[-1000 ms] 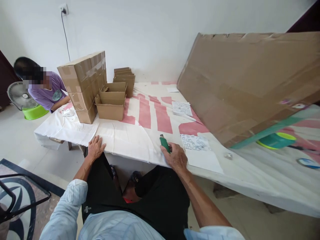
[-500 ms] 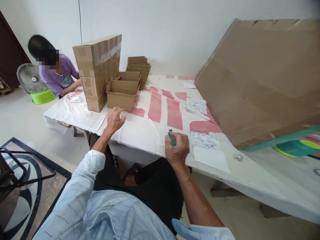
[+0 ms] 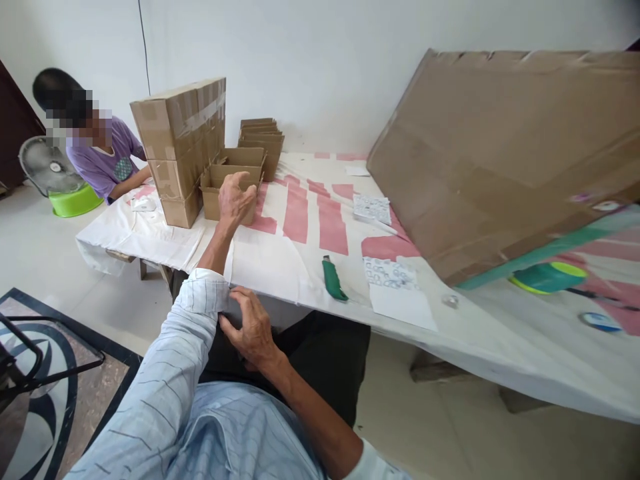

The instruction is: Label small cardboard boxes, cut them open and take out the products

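Note:
My left hand point(image 3: 235, 199) is raised in front of an open cardboard box point(image 3: 211, 202), fingers apart and curved, holding nothing; I cannot tell whether it touches the box. My right hand point(image 3: 253, 328) has its fingers spread beside my left sleeve cuff point(image 3: 204, 293), near the table's front edge, with nothing in it. On the white cloth lies a green utility knife point(image 3: 333, 279), apart from both hands. To its right rest a printed sheet point(image 3: 400, 293) and a small stack of printed papers point(image 3: 372, 209).
Stacked taped boxes point(image 3: 177, 150) stand at the left, with folded cartons point(image 3: 261, 147) behind the open box. A large cardboard sheet point(image 3: 505, 160) leans at the right, near a green tape roll point(image 3: 547, 277). A person point(image 3: 105, 150) in purple sits at the table's far left.
My right hand has let go of the utility knife, leaving it on the table, and moved left to my left cuff. My left hand has risen towards the open box. The view has shifted right.

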Demonstrator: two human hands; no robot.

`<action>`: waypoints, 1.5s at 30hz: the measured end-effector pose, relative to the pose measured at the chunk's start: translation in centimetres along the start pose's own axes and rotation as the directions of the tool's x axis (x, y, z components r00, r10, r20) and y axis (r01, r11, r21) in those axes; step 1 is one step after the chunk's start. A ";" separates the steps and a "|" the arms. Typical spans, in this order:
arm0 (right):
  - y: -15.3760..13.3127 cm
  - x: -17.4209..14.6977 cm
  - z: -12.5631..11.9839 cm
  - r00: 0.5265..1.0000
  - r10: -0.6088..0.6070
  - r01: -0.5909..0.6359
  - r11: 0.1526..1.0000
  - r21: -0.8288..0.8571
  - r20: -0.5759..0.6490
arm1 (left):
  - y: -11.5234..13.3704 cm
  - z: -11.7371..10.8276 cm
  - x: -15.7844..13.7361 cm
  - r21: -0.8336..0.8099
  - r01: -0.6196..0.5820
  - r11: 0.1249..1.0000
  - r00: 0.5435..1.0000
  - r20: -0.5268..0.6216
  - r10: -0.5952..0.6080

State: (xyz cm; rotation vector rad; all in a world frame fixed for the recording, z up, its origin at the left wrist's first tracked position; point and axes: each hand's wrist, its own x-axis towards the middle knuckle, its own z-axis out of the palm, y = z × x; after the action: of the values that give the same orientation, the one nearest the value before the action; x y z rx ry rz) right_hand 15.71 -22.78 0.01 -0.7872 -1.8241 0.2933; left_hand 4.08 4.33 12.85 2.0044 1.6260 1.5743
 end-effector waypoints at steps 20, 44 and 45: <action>-7.8 2.1 -1.3 0.895 -0.339 0.314 0.941 0.129 0.292 | -2.6 0.4 0.6 0.002 0.116 0.993 0.993 0.019 -0.116; 23.7 0.1 -13.3 0.943 0.286 -0.325 0.675 -0.662 -0.171 | -4.0 -15.3 -10.0 0.387 0.017 0.922 0.990 -0.132 0.038; 24.4 0.0 -13.1 0.938 0.304 -0.333 0.672 -0.662 -0.164 | -4.9 -16.2 -9.2 0.444 0.087 0.892 0.989 -0.147 -0.023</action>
State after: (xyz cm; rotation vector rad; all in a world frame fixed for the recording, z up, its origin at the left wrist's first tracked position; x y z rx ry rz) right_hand 36.67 -6.66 -8.16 -1.6333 -1.7422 -0.2080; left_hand -10.18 -8.52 11.34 2.0564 2.2569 1.4444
